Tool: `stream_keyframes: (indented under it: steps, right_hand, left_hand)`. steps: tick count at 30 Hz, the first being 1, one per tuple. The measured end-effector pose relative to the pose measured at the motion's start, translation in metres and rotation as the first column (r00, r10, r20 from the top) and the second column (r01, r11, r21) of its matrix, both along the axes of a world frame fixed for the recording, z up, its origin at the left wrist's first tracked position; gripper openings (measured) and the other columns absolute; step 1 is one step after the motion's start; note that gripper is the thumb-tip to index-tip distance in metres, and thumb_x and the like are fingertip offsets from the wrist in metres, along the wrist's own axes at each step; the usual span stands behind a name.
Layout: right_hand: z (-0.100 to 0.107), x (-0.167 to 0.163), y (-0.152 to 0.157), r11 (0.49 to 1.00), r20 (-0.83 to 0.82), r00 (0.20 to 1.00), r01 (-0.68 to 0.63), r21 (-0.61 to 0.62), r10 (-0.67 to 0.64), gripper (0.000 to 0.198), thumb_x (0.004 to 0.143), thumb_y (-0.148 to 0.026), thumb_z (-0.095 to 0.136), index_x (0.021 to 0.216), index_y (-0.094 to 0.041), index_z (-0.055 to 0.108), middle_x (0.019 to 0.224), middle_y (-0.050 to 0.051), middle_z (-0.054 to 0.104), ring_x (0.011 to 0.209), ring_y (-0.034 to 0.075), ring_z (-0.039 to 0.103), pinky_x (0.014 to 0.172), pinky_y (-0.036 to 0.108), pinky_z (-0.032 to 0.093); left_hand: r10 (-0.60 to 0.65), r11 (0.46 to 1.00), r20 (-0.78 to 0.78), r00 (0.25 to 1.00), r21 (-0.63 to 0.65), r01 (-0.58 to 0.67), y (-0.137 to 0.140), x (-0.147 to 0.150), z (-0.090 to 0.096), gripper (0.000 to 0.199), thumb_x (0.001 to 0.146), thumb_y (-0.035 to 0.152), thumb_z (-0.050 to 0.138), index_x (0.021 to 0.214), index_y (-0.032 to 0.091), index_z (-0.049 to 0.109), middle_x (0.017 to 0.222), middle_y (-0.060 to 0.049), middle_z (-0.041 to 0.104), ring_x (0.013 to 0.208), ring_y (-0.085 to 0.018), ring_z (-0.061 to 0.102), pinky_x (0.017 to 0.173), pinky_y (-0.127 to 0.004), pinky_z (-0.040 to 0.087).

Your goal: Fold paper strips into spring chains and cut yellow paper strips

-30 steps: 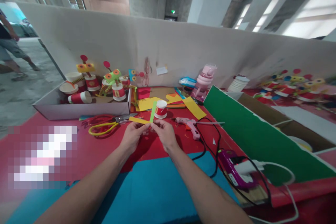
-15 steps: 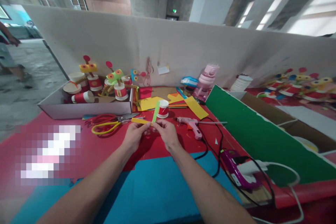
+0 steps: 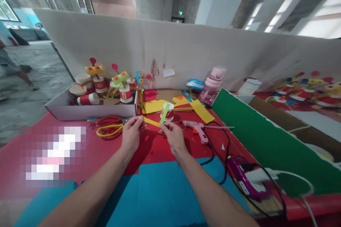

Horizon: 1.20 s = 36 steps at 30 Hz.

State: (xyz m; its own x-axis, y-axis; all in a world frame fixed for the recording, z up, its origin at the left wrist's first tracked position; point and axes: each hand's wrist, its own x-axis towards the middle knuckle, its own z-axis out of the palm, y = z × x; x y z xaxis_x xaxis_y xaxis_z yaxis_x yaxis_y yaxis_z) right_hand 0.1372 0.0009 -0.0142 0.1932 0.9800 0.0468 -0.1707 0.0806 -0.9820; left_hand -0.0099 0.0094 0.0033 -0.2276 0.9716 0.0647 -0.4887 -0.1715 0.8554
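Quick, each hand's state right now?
Left hand: closed, holding one end of the yellow strip.
Right hand: closed, pinching where it meets the green strip.

Left hand point(image 3: 131, 134) and right hand point(image 3: 173, 137) both pinch, fingertips point(image 3: 140, 118) apart, facing each other, wrists point(image 3: 181, 151) behind fingers, bare forearms point(image 3: 98, 181) angled inward.
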Motion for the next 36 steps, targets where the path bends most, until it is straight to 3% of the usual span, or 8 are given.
stream_keyframes:
  steps: [4,10,15,22,28,33,36]
  right_hand:
    - [-0.001,0.001,0.002,0.999,-0.062,0.997,0.040,-0.006,-0.041,0.026,0.063,-0.040,0.074,0.073,-0.016,0.068,0.060,-0.001,0.062,0.057,0.012,0.056,0.059,0.024,0.046]
    - [0.001,-0.004,-0.002,0.998,-0.091,0.995,-0.049,0.035,0.052,0.026,0.063,-0.040,0.075,0.074,-0.017,0.070,0.068,0.000,0.067,0.062,0.014,0.059,0.063,0.026,0.047]
    - [-0.004,-0.008,-0.003,0.990,-0.035,0.989,-0.142,0.025,0.143,0.028,0.063,-0.039,0.076,0.075,-0.016,0.068,0.065,0.001,0.067,0.060,0.014,0.059,0.062,0.026,0.048]
    - [-0.004,-0.007,-0.002,0.986,-0.123,0.979,-0.159,0.058,0.165,0.028,0.062,-0.034,0.077,0.080,-0.016,0.066,0.074,0.002,0.069,0.064,0.014,0.062,0.066,0.028,0.051]
    - [-0.001,-0.006,-0.002,0.987,-0.091,0.983,-0.161,-0.004,0.160,0.024,0.061,-0.032,0.076,0.074,-0.015,0.066,0.064,0.000,0.067,0.056,0.011,0.059,0.060,0.025,0.048]
    - [-0.002,-0.008,-0.003,0.990,-0.111,0.985,-0.138,-0.011,0.136,0.026,0.061,-0.034,0.075,0.077,-0.014,0.068,0.066,0.002,0.068,0.058,0.014,0.060,0.062,0.027,0.049]
    - [-0.003,-0.008,-0.003,0.986,-0.085,0.982,-0.167,0.006,0.167,0.026,0.064,-0.035,0.074,0.078,-0.014,0.070,0.068,0.003,0.069,0.061,0.015,0.061,0.063,0.027,0.048]
  left_hand:
    - [0.015,0.999,0.042,0.999,-0.036,-0.014,0.000,-0.003,0.001,0.027,0.068,0.037,0.072,0.078,0.014,0.063,0.062,-0.001,0.063,0.056,-0.010,0.056,0.056,-0.022,0.045]
    - [-0.353,0.933,-0.049,0.934,-0.091,0.348,-0.011,0.012,-0.003,0.025,0.062,0.023,0.077,0.079,0.015,0.061,0.070,0.000,0.062,0.058,-0.009,0.055,0.055,-0.022,0.043]
    - [-0.238,0.971,-0.238,0.942,-0.052,0.233,-0.012,0.014,-0.009,0.024,0.070,0.032,0.073,0.065,0.015,0.056,0.056,0.002,0.055,0.052,-0.008,0.049,0.053,-0.021,0.040]
    - [-0.342,0.940,-0.256,0.904,-0.087,0.331,-0.011,0.013,-0.008,0.025,0.069,0.035,0.074,0.072,0.014,0.063,0.061,0.000,0.060,0.055,-0.009,0.050,0.054,-0.021,0.040]
    - [-0.296,0.955,-0.332,0.896,-0.080,0.286,-0.009,0.011,-0.008,0.024,0.067,0.035,0.074,0.069,0.013,0.066,0.062,-0.002,0.062,0.056,-0.010,0.052,0.055,-0.021,0.040]
    - [-0.341,0.940,-0.235,0.910,-0.110,0.324,-0.011,0.013,-0.007,0.024,0.065,0.035,0.076,0.070,0.014,0.066,0.061,-0.001,0.062,0.054,-0.009,0.051,0.055,-0.021,0.039]
    - [-0.293,0.956,-0.255,0.922,-0.105,0.275,-0.011,0.014,-0.008,0.024,0.063,0.034,0.078,0.065,0.013,0.066,0.057,-0.001,0.060,0.052,-0.009,0.049,0.053,-0.021,0.038]
